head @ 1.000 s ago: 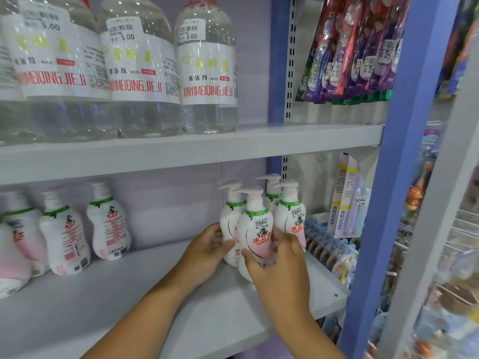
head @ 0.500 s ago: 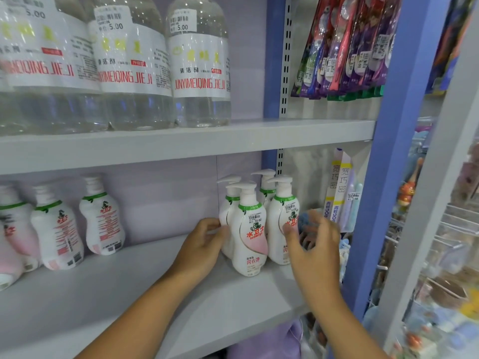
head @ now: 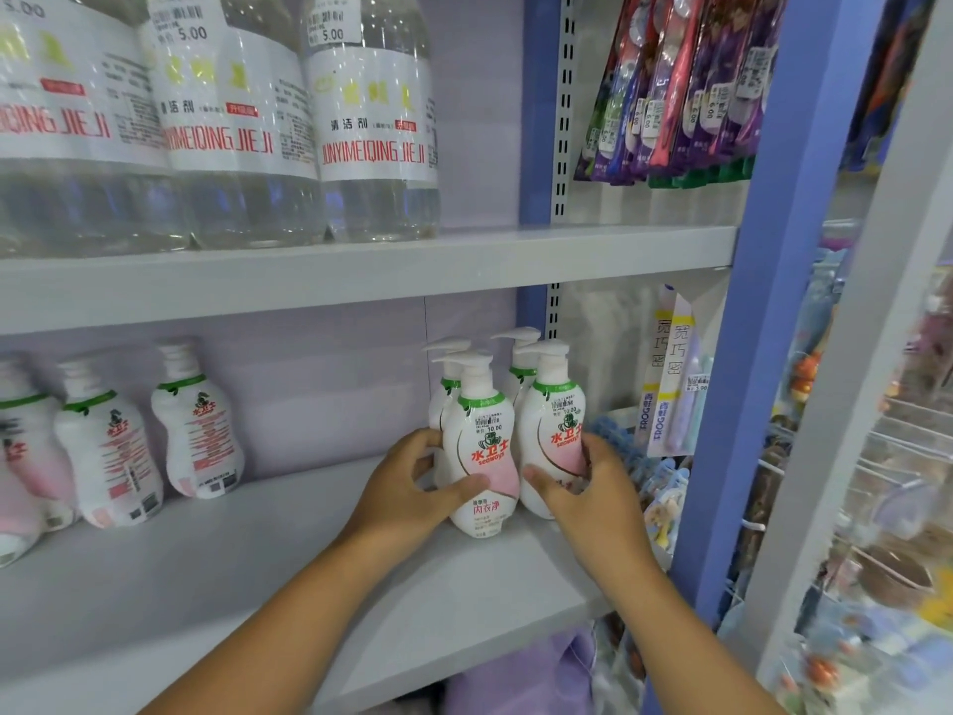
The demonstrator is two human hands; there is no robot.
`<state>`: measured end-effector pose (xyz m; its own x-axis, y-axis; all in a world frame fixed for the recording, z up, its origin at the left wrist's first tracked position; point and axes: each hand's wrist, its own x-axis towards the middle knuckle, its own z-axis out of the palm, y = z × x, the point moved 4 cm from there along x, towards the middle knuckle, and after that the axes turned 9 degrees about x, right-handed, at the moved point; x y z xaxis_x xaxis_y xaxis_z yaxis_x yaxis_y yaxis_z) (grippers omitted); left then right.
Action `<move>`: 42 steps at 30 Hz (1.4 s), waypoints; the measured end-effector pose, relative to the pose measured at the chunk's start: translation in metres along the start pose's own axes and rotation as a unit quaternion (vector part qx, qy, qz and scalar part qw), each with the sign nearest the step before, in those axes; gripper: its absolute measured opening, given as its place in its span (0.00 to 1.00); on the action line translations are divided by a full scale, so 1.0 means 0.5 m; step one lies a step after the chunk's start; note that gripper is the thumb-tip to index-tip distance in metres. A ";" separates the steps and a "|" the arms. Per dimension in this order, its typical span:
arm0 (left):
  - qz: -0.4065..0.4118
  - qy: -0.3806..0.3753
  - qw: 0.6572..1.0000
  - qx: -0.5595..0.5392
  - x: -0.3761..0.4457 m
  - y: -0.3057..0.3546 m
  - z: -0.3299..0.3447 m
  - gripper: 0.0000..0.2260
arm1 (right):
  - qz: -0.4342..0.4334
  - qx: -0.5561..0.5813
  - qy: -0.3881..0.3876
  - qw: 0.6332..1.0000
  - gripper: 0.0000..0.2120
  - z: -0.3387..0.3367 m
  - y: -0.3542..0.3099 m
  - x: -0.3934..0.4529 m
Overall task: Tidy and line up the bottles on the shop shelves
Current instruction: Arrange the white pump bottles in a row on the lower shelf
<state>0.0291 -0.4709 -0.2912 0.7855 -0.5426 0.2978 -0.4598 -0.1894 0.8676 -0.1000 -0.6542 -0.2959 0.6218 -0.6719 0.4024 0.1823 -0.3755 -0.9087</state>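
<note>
While squaring pump bottles [head: 482, 456] by blue upright [head: 536, 121]: left hand [head: 407, 487] fingers wrapped round front-left bottle, right hand [head: 593, 487] cupping its neighbour [head: 552, 436]; next, nudge flush.

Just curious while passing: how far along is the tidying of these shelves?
Top-shelf clear bottles already stand in a row. In hand: left hand and right hand each grip a front pump bottle of the four. Left: the capped bottles stand staggered, back labels outward.

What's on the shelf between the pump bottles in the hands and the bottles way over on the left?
Nothing: in the head view, the lower shelf is bare between the held pump bottles and the left bottles.
</note>
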 end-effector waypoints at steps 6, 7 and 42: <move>-0.014 0.012 1.000 -0.005 0.012 -0.019 -0.004 0.23 | 0.010 0.008 -0.011 1.000 0.22 0.005 0.004 -0.003; -0.018 0.019 1.000 -0.011 0.013 -0.019 -0.003 0.25 | 0.012 0.009 -0.014 1.000 0.23 0.006 0.005 -0.005; -0.128 0.259 0.942 0.172 -0.068 -0.223 -0.598 0.22 | 0.074 -0.053 -0.206 0.974 0.26 0.771 -0.193 -0.042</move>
<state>0.1773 -0.1868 -0.2790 0.9446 0.0126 0.3281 -0.2648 -0.5616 0.7839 0.1631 -0.3576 -0.2593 0.8923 -0.4187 0.1690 0.0016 -0.3715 -0.9285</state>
